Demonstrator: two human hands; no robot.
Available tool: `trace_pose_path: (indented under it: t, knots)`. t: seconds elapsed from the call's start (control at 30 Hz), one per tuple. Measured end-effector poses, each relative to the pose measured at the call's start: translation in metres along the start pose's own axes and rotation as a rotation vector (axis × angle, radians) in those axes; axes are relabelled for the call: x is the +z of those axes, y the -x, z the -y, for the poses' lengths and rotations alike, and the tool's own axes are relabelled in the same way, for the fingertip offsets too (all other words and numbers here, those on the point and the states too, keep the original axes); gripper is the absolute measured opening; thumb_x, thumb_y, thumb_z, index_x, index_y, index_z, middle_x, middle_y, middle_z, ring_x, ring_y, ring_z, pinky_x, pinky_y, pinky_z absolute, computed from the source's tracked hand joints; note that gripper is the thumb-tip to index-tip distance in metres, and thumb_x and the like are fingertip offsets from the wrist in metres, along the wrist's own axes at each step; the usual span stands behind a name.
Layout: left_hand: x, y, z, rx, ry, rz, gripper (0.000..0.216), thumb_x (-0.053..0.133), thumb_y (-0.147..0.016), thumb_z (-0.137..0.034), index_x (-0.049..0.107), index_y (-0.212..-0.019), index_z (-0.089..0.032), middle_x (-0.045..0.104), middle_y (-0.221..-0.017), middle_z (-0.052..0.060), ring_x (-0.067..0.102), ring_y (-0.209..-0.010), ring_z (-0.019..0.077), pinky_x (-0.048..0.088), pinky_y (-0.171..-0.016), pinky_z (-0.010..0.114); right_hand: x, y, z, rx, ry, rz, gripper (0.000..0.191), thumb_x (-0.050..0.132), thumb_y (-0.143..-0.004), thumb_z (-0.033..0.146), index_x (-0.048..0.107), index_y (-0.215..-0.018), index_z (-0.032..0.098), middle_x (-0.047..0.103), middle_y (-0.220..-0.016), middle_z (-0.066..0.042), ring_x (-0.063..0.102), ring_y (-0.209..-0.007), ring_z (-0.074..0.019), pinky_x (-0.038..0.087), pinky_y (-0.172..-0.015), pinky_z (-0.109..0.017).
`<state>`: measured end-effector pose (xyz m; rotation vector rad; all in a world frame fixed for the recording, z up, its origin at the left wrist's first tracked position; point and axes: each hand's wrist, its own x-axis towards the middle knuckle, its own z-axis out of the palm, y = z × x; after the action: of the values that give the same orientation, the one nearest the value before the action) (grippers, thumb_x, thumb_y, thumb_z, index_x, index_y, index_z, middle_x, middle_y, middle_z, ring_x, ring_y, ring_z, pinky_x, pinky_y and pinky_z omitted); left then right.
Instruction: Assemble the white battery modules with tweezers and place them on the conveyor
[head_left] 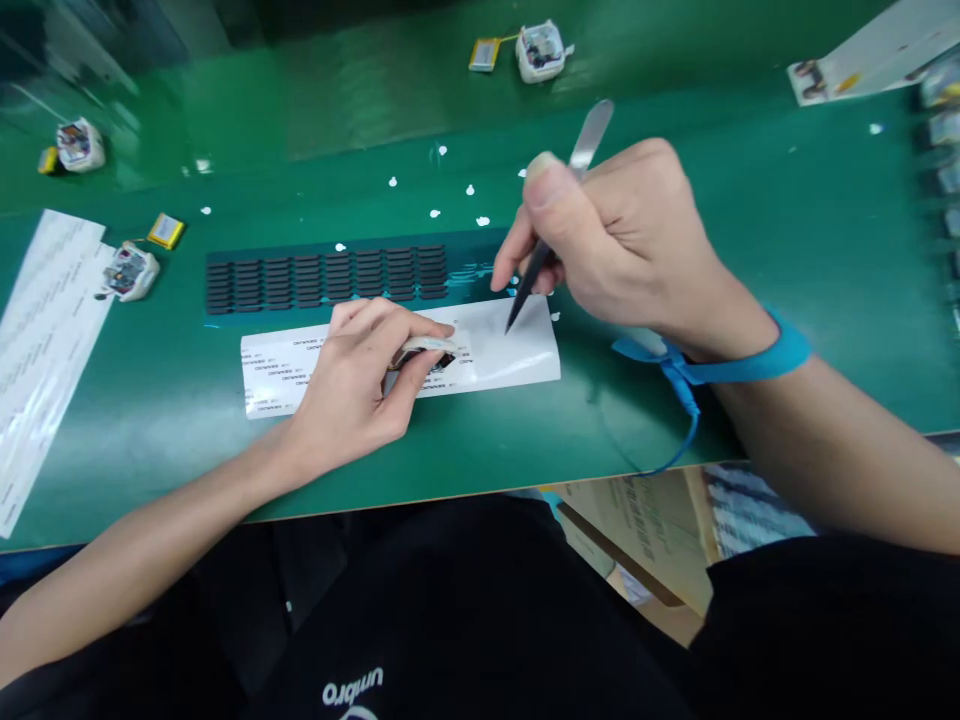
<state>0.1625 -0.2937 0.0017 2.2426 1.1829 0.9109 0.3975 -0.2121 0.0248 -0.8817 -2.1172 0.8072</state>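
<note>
My left hand [367, 365] is closed around a small white electronic housing [431, 350], its dark inside partly showing between thumb and fingers. It rests over a white printed backing sheet [274, 385]. My right hand [615, 240] grips a pair of tweezers [534, 268], dark tips pointing down over the sheet's right part. Whether the tips touch the sheet or hold anything, I cannot tell. Behind the sheet lies a strip of black foam-like pieces [326, 278] in columns on a bluish film. A blue wrist strap [750, 360] circles my right wrist.
Similar white housings with yellow-edged batteries lie at the back [540, 52], far left [80, 145] and left [133, 272]. Small white stickers [470, 190] dot the green mat [750, 210]. Another printed sheet [49, 340] lies left. More parts [946, 130] line the right edge. A cardboard box [645, 520] sits below.
</note>
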Motion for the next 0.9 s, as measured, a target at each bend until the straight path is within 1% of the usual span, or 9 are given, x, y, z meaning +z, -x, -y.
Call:
trace_pose_path:
  t: [0.07,0.2,0.3,0.47,0.57,0.67,0.73,0.8,0.9]
  knots:
    - [0.001,-0.001,0.003,-0.036,0.034,0.033,0.012,0.066,-0.097,-0.016,0.072,-0.106,-0.022,0.081,-0.104,0.004,0.072,-0.091,0.0227,0.049,-0.087,0.042,0.0,-0.001,-0.007,0.048,-0.081,0.078,0.059,0.046,-0.115,0.04,0.077,-0.07,0.019,0.065,-0.054,0.0,0.063,-0.052,-0.0076,0.048,-0.057,-0.019]
    - [0.001,-0.002,0.003,-0.092,0.043,0.049,0.015,0.067,-0.093,-0.015,0.073,-0.106,-0.022,0.079,-0.101,0.005,0.07,-0.085,0.0221,0.047,-0.078,0.041,0.001,-0.004,-0.016,0.108,-0.196,0.142,0.054,0.048,-0.114,0.034,0.077,-0.072,0.017,0.07,-0.058,0.0,0.067,-0.053,-0.0079,0.051,-0.055,-0.015]
    - [0.001,-0.001,0.002,-0.102,0.029,0.057,0.015,0.067,-0.094,-0.016,0.074,-0.106,-0.023,0.078,-0.1,0.004,0.067,-0.082,0.0212,0.046,-0.078,0.041,0.002,-0.005,-0.018,0.164,-0.246,0.185,0.051,0.05,-0.113,0.032,0.077,-0.073,0.016,0.073,-0.061,0.0,0.068,-0.052,-0.0089,0.053,-0.052,-0.015]
    - [0.002,-0.002,0.001,-0.115,0.034,0.061,0.016,0.065,-0.093,-0.014,0.073,-0.106,-0.021,0.079,-0.102,0.006,0.068,-0.088,0.0227,0.047,-0.076,0.04,0.004,-0.008,-0.022,0.28,-0.354,0.263,0.049,0.052,-0.112,0.031,0.076,-0.073,0.015,0.075,-0.064,-0.001,0.068,-0.05,-0.0113,0.056,-0.049,-0.018]
    - [0.002,-0.002,0.001,-0.107,0.025,0.067,0.015,0.065,-0.094,-0.015,0.073,-0.105,-0.021,0.079,-0.102,0.006,0.067,-0.087,0.0227,0.047,-0.074,0.04,0.004,-0.011,-0.024,0.319,-0.359,0.272,0.049,0.054,-0.112,0.031,0.076,-0.073,0.013,0.074,-0.063,-0.003,0.068,-0.049,-0.0128,0.057,-0.047,-0.019]
    - [0.001,-0.002,0.001,-0.109,0.017,0.072,0.014,0.064,-0.095,-0.015,0.071,-0.105,-0.022,0.08,-0.104,0.005,0.068,-0.091,0.0232,0.048,-0.078,0.041,0.004,-0.011,-0.026,0.309,-0.375,0.278,0.049,0.059,-0.11,0.039,0.076,-0.073,0.013,0.075,-0.065,-0.005,0.071,-0.052,-0.0148,0.061,-0.05,-0.021]
    - [0.001,-0.002,0.001,-0.105,0.023,0.071,0.014,0.064,-0.094,-0.015,0.07,-0.104,-0.023,0.08,-0.104,0.005,0.069,-0.094,0.024,0.049,-0.078,0.041,0.006,-0.01,-0.028,0.272,-0.408,0.29,0.05,0.063,-0.106,0.052,0.076,-0.074,0.015,0.076,-0.066,-0.003,0.072,-0.054,-0.0144,0.062,-0.051,-0.021]
    - [0.001,-0.002,0.003,-0.086,0.036,0.061,0.014,0.066,-0.092,-0.016,0.07,-0.103,-0.024,0.08,-0.103,0.005,0.069,-0.093,0.0247,0.049,-0.076,0.041,0.006,-0.01,-0.031,0.238,-0.442,0.314,0.051,0.067,-0.102,0.06,0.076,-0.076,0.017,0.076,-0.067,-0.001,0.071,-0.055,-0.013,0.061,-0.051,-0.02]
    - [0.002,-0.002,0.005,-0.071,0.05,0.05,0.015,0.067,-0.09,-0.017,0.07,-0.102,-0.024,0.08,-0.101,0.005,0.069,-0.091,0.0249,0.048,-0.073,0.041,0.006,-0.01,-0.035,0.191,-0.5,0.357,0.047,0.072,-0.099,0.06,0.077,-0.078,0.018,0.077,-0.068,0.001,0.073,-0.057,-0.0135,0.061,-0.052,-0.019]
